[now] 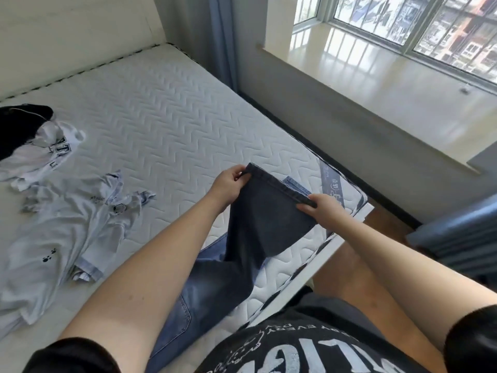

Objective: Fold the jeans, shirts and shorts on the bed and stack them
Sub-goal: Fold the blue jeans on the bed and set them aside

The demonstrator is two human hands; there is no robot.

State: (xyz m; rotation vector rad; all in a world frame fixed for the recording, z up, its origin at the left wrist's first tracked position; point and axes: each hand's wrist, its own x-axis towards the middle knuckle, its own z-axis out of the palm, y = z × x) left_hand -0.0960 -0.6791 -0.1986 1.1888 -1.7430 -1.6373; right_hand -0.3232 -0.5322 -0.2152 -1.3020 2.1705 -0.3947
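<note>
In the head view, the left hand (228, 184) pinched the far end of the hem of the dark jeans (258, 224), thumb and curled fingers closed on the cloth. The right hand (322, 210) gripped the near end of the same hem, fingers curled round it. Between them the leg end was held up, stretched, above the near right corner of the mattress (166, 103), while the rest of the garment trailed down onto the bed. A pair of lighter blue jeans (188, 300) lay beneath it near the person's body, with a blue edge also showing just beyond the raised hem. On the left lay crumpled white shirts (61, 224), unfolded, and further left a black garment (18, 125) touched another white printed shirt (45, 154). A windowsill (376, 84) ran along the far right.
</note>
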